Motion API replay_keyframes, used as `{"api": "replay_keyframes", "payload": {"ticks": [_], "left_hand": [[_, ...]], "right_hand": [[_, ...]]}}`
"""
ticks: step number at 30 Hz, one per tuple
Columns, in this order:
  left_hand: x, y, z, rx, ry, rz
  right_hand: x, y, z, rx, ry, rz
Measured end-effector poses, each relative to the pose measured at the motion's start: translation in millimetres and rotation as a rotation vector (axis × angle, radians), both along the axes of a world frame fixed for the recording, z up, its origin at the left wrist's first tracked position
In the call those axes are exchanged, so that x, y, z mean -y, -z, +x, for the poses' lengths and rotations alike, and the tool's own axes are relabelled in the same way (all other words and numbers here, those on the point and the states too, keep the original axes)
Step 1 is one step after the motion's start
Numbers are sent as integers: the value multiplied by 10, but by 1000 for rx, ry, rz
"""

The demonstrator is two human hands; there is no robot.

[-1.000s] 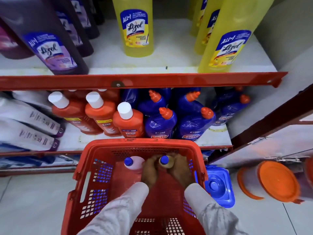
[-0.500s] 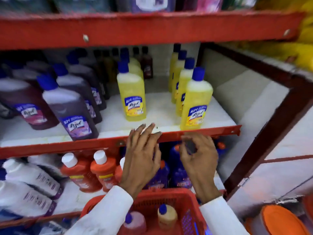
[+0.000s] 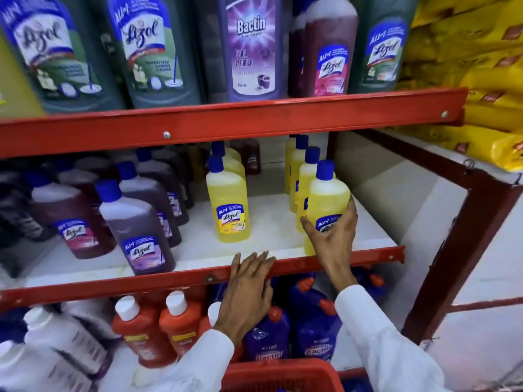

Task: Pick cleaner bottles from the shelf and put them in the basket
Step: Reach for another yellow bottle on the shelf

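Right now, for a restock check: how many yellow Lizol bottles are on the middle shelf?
6 visible. Two at mid-shelf: the front yellow bottle and one behind it. Four at the right: the held bottle in the right hand, three behind. Others may be hidden.

The red basket (image 3: pixel 278 376) is cut off by the bottom edge; only its far rim shows. The right hand (image 3: pixel 335 239) hides the lower label of a yellow bottle (image 3: pixel 328 199). White bottles (image 3: pixel 53 355) at lower left are blurred, their print unreadable. Top-shelf bottles (image 3: pixel 152 46) lose their caps past the upper edge.
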State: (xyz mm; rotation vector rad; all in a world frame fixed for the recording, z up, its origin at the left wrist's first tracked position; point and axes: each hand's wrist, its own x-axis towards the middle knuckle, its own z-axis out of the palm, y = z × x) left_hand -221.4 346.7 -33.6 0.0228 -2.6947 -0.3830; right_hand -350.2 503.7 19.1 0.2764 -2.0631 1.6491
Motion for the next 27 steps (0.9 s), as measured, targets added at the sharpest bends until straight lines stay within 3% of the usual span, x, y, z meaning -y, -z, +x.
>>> {"api": "replay_keyframes", "payload": {"ticks": [4,6,8,11,14,17,20,23,25,27], "left_hand": [[22,-26,18,-1,20,49],[22,-33,26,-19,26,76],[18,-38,21,-50,32,114],[6,-60,11,-85,42,157],[-8,-82,1,-96,44,160],[-18,-130,4,-68,50,145],[-25,-148,9,-71,57,149],[-26,-131,8,-88,45,154],[-34,-114,4,-105,46,159],[-35,-103,-1,-116,49,164]], "right_hand": [[-56,-135,77,-53,-36,-128],[-120,-282,145,-42,-150,-285],[-184,-455,228,-18,-377,-550],[-263,-659,360,129,-994,-911],[-312,-813,485,150,-1450,-984],[-318,-894,565,141,-1585,-1024],[-349,-903,578,157,-1598,-1024],[-375,-884,599,162,-1446,-962],[-350,-864,620,123,-1095,-836],[-282,-858,637,14,-594,-589]]}}
